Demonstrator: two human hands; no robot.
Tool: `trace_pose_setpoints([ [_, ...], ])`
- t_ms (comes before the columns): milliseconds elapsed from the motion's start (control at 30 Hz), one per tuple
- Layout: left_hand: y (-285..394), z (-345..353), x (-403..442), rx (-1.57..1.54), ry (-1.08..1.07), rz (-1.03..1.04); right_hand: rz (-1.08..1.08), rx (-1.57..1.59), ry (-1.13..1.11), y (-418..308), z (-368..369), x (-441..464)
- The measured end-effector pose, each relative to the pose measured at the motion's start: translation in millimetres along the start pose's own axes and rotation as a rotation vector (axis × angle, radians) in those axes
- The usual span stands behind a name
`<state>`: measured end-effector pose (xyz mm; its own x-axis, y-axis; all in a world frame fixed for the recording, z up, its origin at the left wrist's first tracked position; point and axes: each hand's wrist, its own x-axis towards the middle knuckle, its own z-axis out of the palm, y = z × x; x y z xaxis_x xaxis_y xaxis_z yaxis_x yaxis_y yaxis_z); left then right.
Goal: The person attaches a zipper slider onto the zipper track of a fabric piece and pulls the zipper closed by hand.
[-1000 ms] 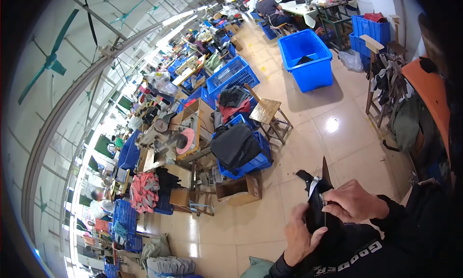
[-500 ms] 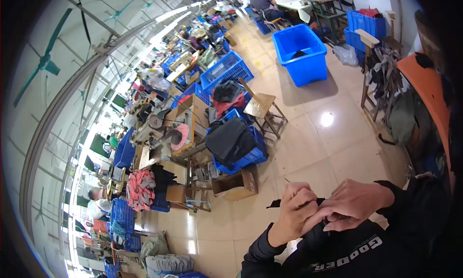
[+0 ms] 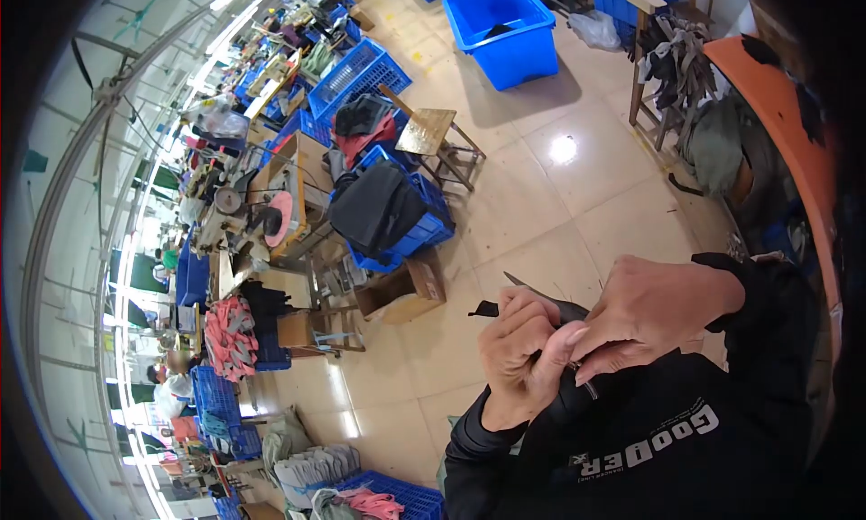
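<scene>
My left hand (image 3: 519, 353) is closed, its fingers curled tight. A small black strip, seemingly cloth (image 3: 484, 309), sticks out past its knuckles. My right hand (image 3: 651, 317) is closed too, thumb and fingers pinched against the left thumb. A dark grey pointed thing like a blade (image 3: 552, 302) runs from between the two hands to a thin tip above the left knuckles; its other end is hidden by the right fingers. Below the right thumb a short metal bit (image 3: 591, 389) shows, too small to name. Both hands are in front of my black top (image 3: 631, 448).
A large blue bin (image 3: 505, 55) stands on the tiled floor. Left of it are a wooden stool (image 3: 428, 132), a blue crate (image 3: 433, 227) under black cloth, a cardboard box (image 3: 403, 296) and sewing tables. An orange surface (image 3: 767, 96) borders the right side.
The view has shifted, so the room's things sit further up and left. Both hands appear higher in view, and more of the pointed grey thing shows between them.
</scene>
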<state>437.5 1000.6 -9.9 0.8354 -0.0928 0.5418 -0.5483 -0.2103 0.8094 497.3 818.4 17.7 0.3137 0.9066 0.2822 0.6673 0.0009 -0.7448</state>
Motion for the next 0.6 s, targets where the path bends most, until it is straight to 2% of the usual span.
trace_pose_setpoints([
  [100, -6, 3, -7, -0.042, 0.022, -0.114, 0.024, -0.043, -0.052, 2, 1, 2],
  [200, -9, 3, -12, -0.070, 0.029, -0.138, 0.052, -0.123, -0.167, 4, 2, 2],
  [267, -11, 0, -13, -0.081, 0.034, -0.149, 0.048, -0.131, -0.163, 1, 3, 2],
  [367, -16, -16, -10, -0.094, -0.019, 0.040, 0.035, -0.154, -0.152, 0, 7, 2],
  [400, -16, -21, -9, -0.091, -0.012, 0.037, -0.017, -0.213, -0.087, 3, 11, 1],
  [500, -16, -35, -6, 0.061, -0.215, 0.092, -0.005, -0.187, -0.085, 9, 25, 1],
  [533, -10, -37, -7, 0.059, -0.215, 0.089, 0.006, -0.178, -0.080, 9, 27, 1],
  [600, 13, -39, -7, 0.430, -0.250, 0.124, 0.032, -0.166, -0.067, 9, 30, 0],
])
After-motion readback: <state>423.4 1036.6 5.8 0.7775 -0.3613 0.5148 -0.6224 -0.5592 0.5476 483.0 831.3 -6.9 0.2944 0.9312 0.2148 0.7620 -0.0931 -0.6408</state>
